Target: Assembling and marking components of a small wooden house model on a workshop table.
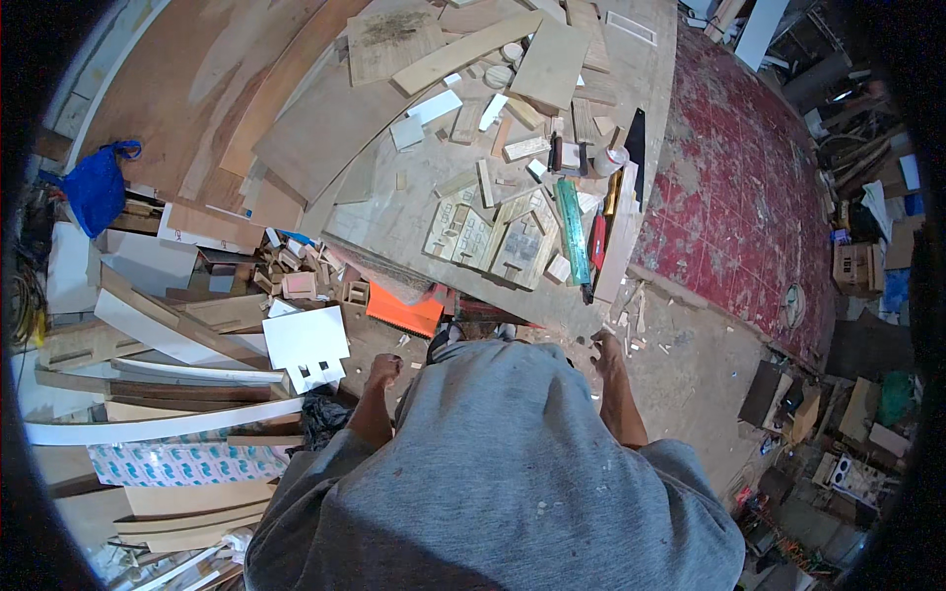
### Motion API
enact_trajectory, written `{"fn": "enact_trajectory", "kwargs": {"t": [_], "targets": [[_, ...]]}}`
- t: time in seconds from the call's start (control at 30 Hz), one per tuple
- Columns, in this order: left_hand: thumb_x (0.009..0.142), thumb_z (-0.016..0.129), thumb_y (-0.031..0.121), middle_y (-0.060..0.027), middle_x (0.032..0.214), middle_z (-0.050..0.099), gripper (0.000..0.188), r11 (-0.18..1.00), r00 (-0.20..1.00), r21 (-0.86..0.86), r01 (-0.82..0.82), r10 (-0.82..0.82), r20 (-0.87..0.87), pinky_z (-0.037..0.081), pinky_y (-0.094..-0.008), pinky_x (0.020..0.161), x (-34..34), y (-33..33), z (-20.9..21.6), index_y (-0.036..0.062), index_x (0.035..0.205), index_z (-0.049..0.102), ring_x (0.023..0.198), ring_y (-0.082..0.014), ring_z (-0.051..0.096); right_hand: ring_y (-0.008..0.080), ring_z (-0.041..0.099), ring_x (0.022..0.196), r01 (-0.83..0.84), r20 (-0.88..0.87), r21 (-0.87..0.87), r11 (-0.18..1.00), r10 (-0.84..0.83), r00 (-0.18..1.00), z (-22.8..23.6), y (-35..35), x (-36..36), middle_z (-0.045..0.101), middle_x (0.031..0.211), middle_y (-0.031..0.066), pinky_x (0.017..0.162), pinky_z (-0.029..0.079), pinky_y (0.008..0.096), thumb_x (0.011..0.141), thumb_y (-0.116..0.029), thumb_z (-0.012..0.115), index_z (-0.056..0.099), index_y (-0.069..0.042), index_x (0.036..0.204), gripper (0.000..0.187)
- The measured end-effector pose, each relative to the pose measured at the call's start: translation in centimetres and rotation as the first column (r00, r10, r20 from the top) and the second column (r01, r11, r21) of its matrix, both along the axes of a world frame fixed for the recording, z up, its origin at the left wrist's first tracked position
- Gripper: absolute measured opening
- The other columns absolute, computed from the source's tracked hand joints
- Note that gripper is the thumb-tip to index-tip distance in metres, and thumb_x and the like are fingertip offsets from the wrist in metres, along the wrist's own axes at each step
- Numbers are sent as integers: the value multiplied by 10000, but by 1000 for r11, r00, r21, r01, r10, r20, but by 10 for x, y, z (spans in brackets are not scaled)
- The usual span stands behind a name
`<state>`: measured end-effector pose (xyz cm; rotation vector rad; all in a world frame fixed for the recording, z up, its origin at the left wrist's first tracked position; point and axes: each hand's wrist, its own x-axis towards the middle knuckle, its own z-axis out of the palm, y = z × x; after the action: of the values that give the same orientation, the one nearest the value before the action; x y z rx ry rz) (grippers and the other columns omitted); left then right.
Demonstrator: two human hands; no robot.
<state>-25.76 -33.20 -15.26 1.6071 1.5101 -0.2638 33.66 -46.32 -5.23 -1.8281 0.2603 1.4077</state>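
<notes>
My left hand (386, 368) hangs low beside my body, its fingers curled into a loose fist with nothing seen in it. It is nearest to an orange sheet-like piece (406, 311) and a white board with small square cut-outs (301, 345). On the other side, my right hand (605, 349) hangs below the workbench edge, fingers bent but apart, touching nothing that I can see. Ahead, on the workbench (394, 212), lie small wooden panels with dark square patterns (517, 248), a green translucent strip (572, 219), a red-handled tool (598, 239) and a black-bladed handsaw (638, 148).
Wood offcuts (473, 118) and a small round tub (610, 161) crowd the bench. Stacked boards (187, 394) and a blue bag (96, 187) stand at left. Wood scraps (639, 313) litter the floor at right, near a worn red surface (734, 197). Clutter (857, 473) fills the far right.
</notes>
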Motion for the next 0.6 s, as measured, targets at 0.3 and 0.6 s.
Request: {"fn": "enact_trajectory", "kwargs": {"t": [0.3, 0.6], "targets": [[860, 532, 270, -240, 877, 658, 288, 937, 942, 207, 281, -228, -247, 500, -503, 735, 38, 61, 46, 30, 821, 686, 823, -423, 634, 263, 342, 1365, -45, 57, 22, 999, 44, 997, 24, -9, 3, 509, 1322, 75, 1051, 229, 552, 794, -264, 582, 532, -156, 1335, 554], [856, 633, 184, -203, 1015, 696, 227, 879, 984, 474, -48, -40, 174, 509, -411, 877, 197, 239, 203, 31, 1001, 717, 964, -347, 667, 250, 434, 1275, -95, 79, 29, 995, 93, 993, 30, -34, 10, 556, 1283, 69, 995, 321, 507, 853, -341, 577, 622, -147, 1229, 426]]}}
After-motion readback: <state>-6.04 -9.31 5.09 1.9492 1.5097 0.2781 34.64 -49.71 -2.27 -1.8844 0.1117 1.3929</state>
